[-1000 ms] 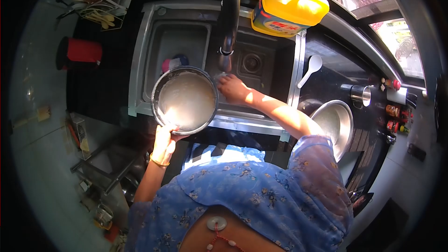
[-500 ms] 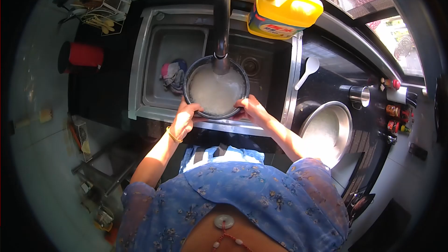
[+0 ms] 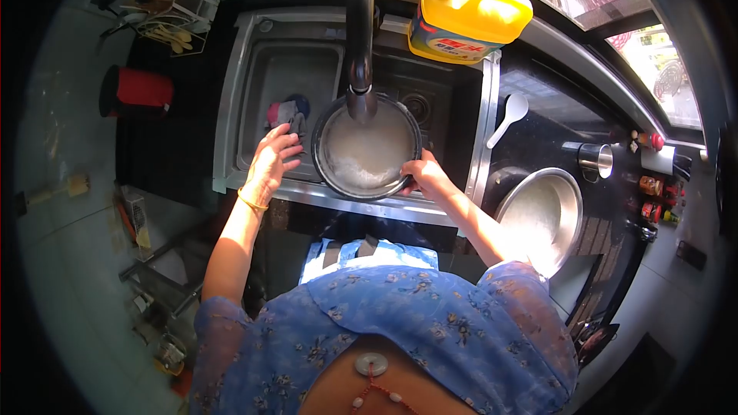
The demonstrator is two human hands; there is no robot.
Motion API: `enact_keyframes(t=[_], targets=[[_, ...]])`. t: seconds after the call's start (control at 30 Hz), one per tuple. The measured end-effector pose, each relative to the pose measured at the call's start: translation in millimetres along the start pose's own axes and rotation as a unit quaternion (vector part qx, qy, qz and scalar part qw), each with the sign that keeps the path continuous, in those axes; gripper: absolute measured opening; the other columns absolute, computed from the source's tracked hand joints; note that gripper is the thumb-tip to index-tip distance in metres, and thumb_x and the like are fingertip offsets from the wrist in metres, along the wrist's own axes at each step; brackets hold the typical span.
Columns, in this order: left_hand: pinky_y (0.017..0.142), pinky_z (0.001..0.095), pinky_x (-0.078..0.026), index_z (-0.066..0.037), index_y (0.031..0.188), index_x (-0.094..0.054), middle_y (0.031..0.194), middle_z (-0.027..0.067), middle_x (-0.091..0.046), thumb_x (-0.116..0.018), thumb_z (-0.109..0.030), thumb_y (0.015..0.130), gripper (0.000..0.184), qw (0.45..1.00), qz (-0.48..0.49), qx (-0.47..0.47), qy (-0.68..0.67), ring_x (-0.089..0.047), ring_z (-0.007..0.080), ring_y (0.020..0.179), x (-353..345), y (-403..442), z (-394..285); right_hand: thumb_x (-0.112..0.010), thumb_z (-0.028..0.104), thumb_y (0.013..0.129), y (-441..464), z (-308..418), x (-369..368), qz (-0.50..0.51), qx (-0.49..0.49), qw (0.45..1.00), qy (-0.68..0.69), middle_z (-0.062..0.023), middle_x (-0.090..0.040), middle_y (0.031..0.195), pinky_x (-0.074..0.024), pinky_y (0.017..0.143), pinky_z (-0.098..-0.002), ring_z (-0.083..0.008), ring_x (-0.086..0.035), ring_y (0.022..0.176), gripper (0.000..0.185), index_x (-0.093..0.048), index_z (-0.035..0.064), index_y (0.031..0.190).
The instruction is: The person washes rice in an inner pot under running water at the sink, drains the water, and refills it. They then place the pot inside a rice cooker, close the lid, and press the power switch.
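Observation:
A round dark-rimmed pot [image 3: 367, 150] with cloudy whitish liquid in it is under the black faucet [image 3: 360, 54], over the front of the double sink [image 3: 296, 50]. My right hand [image 3: 423, 174] grips the pot's lower right rim. My left hand [image 3: 270, 160] is off the pot, to its left, fingers apart and holding nothing. Just beyond those fingers a crumpled grey and pink cloth [image 3: 289, 117] lies in the left basin. Whether water runs from the spout is hard to tell.
Behind the sink stands a yellow jug [image 3: 469, 19]. On the right counter are a white spoon [image 3: 509, 118], a large metal bowl [image 3: 544, 215], a metal cup [image 3: 594, 158] and several small jars [image 3: 652, 186]. A red container [image 3: 138, 92] and a utensil rack [image 3: 181, 23] are at left.
The pot moved right from over the left basin's edge to beneath the faucet. My right hand came from the faucet area to the pot's rim. My left hand let go and moved left.

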State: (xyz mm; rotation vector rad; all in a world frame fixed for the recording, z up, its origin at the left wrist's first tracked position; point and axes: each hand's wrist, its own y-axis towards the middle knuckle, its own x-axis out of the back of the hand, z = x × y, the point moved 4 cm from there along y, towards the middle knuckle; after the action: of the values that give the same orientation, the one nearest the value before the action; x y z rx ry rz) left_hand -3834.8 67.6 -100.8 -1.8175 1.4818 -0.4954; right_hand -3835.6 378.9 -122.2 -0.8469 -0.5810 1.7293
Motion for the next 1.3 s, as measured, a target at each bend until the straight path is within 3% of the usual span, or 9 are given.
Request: enact_keyframes(t=[0.1,0.23,0.37,0.6,0.73,0.83,0.93,1.0,1.3], targets=[[0.091,0.0431,-0.041,-0.004,0.131,-0.045,0.121,0.0147,-0.052,-0.068,-0.026,0.077,0.063,0.998,-0.014,-0.059,0.022,-0.052,0.0289,0.111,1,9,-20,-0.054,0.001,0.073,-2,0,-5,-0.017,-0.008,1.000,-0.009,-0.0172,-0.060,0.079,-0.0501,0.041,-0.0297,-0.0241,-0.060,0.051,0.034,-0.047,-0.0092,0.105],[0.073,0.0257,-0.047,-0.004,0.123,-0.052,0.103,0.0069,-0.063,-0.062,-0.021,0.084,0.044,0.989,-0.022,-0.129,0.062,-0.060,0.0139,0.089,-7,26,-56,-0.053,0.000,0.074,4,-5,-10,-0.031,-0.015,0.999,0.014,-0.0180,-0.059,0.078,-0.0501,0.040,-0.0320,-0.0254,-0.060,0.051,0.034,-0.044,-0.0082,0.106],[0.064,0.0197,-0.044,-0.004,0.122,-0.055,0.099,0.0040,-0.063,-0.063,-0.013,0.082,0.041,0.979,-0.045,-0.146,0.136,-0.056,0.0081,0.078,-23,69,-81,-0.053,-0.001,0.075,2,-3,-13,-0.029,-0.026,0.999,0.014,-0.0184,-0.059,0.078,-0.0507,0.040,-0.0320,-0.0251,-0.061,0.050,0.034,-0.044,-0.0084,0.107],[0.063,0.0226,-0.043,-0.003,0.118,-0.059,0.088,0.0019,-0.062,-0.067,-0.009,0.077,0.043,0.961,-0.014,-0.224,0.161,-0.054,0.0087,0.074,-81,127,-104,-0.051,-0.002,0.075,1,-3,-13,-0.051,-0.050,0.997,0.030,-0.0178,-0.060,0.079,-0.0504,0.038,-0.0294,-0.0233,-0.062,0.052,0.043,-0.040,-0.0068,0.117],[0.066,0.0244,-0.046,0.000,0.113,-0.062,0.081,0.0031,-0.061,-0.067,-0.007,0.078,0.036,0.950,0.072,-0.271,0.140,-0.055,0.0101,0.072,-105,159,-100,-0.051,-0.001,0.075,1,-9,-8,-0.075,-0.062,0.994,0.048,-0.0196,-0.059,0.085,-0.0508,0.040,-0.0296,-0.0237,-0.061,0.051,0.046,-0.039,-0.0066,0.118],[0.063,0.0240,-0.047,0.001,0.104,-0.066,0.080,0.0039,-0.063,-0.067,-0.006,0.077,0.028,0.959,0.053,-0.235,0.149,-0.056,0.0100,0.070,-109,165,-99,-0.051,-0.001,0.074,1,-5,-9,-0.075,-0.072,0.994,0.037,-0.0208,-0.058,0.087,-0.0506,0.040,-0.0298,-0.0240,-0.061,0.051,0.047,-0.038,-0.0067,0.119],[0.061,0.0245,-0.048,0.001,0.097,-0.068,0.078,0.0051,-0.066,-0.067,-0.005,0.077,0.021,0.949,0.023,-0.277,0.148,-0.059,0.0103,0.068,-104,169,-103,-0.050,-0.001,0.074,5,-10,-7,-0.078,-0.068,0.994,0.034,-0.0211,-0.058,0.087,-0.0499,0.040,-0.0299,-0.0245,-0.061,0.051,0.048,-0.038,-0.0068,0.120],[0.058,0.0271,-0.049,0.002,0.090,-0.064,0.072,0.0081,-0.063,-0.047,-0.020,0.088,0.029,0.937,0.023,-0.317,0.148,-0.061,0.0157,0.062,-103,176,-102,-0.050,-0.001,0.074,8,-13,-4,-0.062,-0.061,0.996,0.037,-0.0214,-0.058,0.087,-0.0500,0.040,-0.0299,-0.0247,-0.061,0.051,0.048,-0.038,-0.0069,0.120],[0.058,0.0278,-0.050,0.003,0.086,-0.064,0.070,0.0106,-0.065,-0.049,-0.021,0.084,0.028,0.905,-0.016,-0.373,0.203,-0.063,0.0196,0.062,-88,214,-97,-0.051,-0.002,0.073,-5,-26,-8,-0.073,-0.015,0.991,0.110,-0.0209,-0.058,0.084,-0.0502,0.038,-0.0291,-0.0237,-0.059,0.048,0.047,-0.040,-0.0063,0.118]])
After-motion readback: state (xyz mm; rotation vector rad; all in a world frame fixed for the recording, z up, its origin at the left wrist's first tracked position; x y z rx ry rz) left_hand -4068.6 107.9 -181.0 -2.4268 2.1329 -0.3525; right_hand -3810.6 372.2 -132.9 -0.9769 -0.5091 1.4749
